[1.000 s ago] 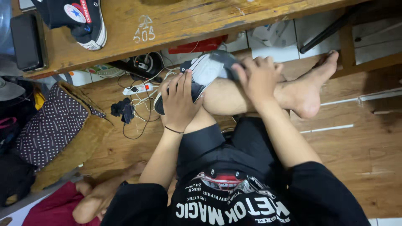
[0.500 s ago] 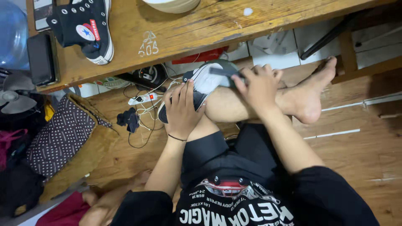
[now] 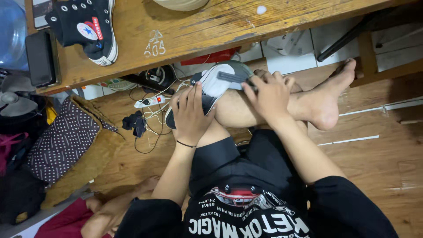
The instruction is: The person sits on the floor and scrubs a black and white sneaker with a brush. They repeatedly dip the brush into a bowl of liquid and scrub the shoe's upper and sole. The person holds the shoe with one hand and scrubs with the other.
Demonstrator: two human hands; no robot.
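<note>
A lived-in home room is shown, as is told by the wooden plank floor, a low wooden table on which a black high-top sneaker is set, a tangled power strip, and a dotted cushion laid on the floor
</note>
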